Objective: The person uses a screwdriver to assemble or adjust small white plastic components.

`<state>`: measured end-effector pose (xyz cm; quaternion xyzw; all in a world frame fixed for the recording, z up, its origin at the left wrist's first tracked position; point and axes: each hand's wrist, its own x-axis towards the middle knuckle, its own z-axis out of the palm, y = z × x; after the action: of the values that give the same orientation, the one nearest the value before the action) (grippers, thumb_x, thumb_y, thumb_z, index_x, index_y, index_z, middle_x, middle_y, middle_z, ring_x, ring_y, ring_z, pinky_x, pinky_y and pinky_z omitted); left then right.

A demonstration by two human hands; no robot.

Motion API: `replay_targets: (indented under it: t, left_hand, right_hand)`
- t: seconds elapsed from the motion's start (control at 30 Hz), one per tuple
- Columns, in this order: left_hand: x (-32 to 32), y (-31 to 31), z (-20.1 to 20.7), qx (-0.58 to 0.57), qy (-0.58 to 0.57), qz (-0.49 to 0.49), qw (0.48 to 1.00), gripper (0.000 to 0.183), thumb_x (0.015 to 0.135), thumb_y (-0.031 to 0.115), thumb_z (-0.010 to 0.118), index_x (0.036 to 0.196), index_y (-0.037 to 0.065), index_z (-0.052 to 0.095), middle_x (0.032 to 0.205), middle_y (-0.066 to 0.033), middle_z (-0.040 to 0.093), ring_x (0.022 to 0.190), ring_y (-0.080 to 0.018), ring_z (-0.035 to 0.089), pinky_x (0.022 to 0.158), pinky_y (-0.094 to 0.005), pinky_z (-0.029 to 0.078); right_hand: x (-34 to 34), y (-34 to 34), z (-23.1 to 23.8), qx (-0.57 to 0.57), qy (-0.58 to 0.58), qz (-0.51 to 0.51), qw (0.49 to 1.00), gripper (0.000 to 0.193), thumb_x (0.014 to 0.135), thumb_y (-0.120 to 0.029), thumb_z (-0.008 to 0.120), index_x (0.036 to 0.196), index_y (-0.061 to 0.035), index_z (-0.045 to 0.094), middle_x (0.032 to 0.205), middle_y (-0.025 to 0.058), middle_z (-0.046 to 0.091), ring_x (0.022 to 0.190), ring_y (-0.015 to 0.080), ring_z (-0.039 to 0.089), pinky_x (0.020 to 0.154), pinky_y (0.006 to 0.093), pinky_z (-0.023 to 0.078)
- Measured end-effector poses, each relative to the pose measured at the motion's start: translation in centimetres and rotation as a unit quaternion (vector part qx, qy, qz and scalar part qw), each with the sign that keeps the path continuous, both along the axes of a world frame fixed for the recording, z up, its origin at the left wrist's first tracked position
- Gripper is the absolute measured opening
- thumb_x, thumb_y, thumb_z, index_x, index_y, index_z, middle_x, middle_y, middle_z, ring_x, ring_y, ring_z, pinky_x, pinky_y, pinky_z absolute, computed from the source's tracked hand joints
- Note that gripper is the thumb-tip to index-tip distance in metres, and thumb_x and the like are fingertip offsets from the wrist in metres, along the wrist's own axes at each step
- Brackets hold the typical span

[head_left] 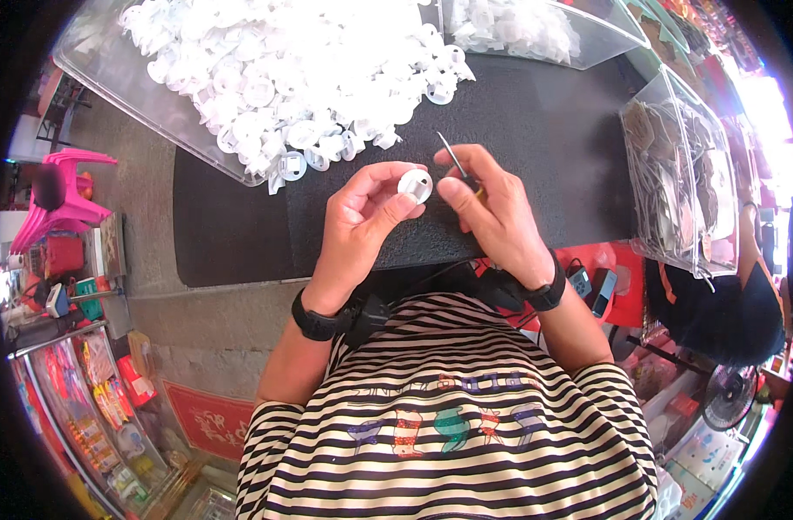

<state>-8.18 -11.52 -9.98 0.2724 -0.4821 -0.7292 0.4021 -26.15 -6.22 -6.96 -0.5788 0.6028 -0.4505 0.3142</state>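
Observation:
My left hand [359, 212] pinches a small round white plastic part [415, 185] between thumb and fingers, above the near side of a black mat. A slot or opening shows on the part's face. Just to its right, my right hand [502, 210] is closed round a slim pointed metal tool [451, 152]. The tool's tip points up and to the left, away from the part; its dark and yellow handle is mostly hidden in my fingers. Tool and part are apart. Beyond my hands spreads a heap of similar white plastic parts [266, 87].
The heap lies in a clear plastic tray [110, 91] at the far left. Another clear bin [600, 43] with white pieces stands at the back. On the right of the black mat [548, 121] is a clear box [669, 208] of cables. A pink stool [63, 199] stands left.

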Motion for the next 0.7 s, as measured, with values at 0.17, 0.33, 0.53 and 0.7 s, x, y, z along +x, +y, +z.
replay_targets:
  t: [0.17,0.33,0.53,0.7]
  left_hand:
    - [0.2,-0.4,-0.1,-0.005,-0.012,-0.004,1.0,0.03,0.095,0.008,0.064,0.124,0.0,0.061,0.12,-0.0091,0.065,0.104,-0.0114,0.063,0.087,-0.0269,0.055]
    - [0.1,-0.4,-0.3,-0.007,-0.008,-0.009,1.0,0.03,0.096,0.009,0.063,0.125,0.002,0.062,0.127,-0.0113,0.063,0.106,-0.0132,0.063,0.087,-0.027,0.055]
    - [0.2,-0.4,-0.2,0.005,0.005,0.006,1.0,0.032,0.096,0.008,0.061,0.127,0.001,0.059,0.127,-0.0127,0.062,0.105,-0.0149,0.064,0.087,-0.0269,0.055]
    - [0.2,-0.5,-0.4,0.005,-0.011,0.0,1.0,0.034,0.095,0.006,0.063,0.128,-0.001,0.059,0.125,-0.0122,0.063,0.105,-0.0156,0.064,0.087,-0.0271,0.055]
  right_hand:
    - [-1.0,0.8,-0.3,0.037,-0.078,-0.028,0.996,0.037,0.095,-0.009,0.06,0.131,-0.0049,0.055,0.078,0.0055,0.058,0.064,0.0107,0.055,0.059,0.027,0.045]
    - [-1.2,1.3,-1.9,-0.1,0.091,0.007,0.991,0.049,0.09,-0.004,0.065,0.137,-0.0069,0.052,0.086,0.0104,0.059,0.069,0.0208,0.059,0.065,0.0314,0.049]
    - [-1.4,2.1,0.0,-0.044,0.102,0.043,0.993,0.058,0.088,-0.001,0.063,0.144,-0.0125,0.049,0.083,0.0126,0.056,0.07,0.0262,0.058,0.067,0.0339,0.049]
    - [-1.8,2.4,1.1,0.01,0.146,0.086,0.985,0.05,0.089,-0.003,0.062,0.138,-0.014,0.057,0.074,0.0117,0.051,0.061,0.0264,0.052,0.06,0.0361,0.045]
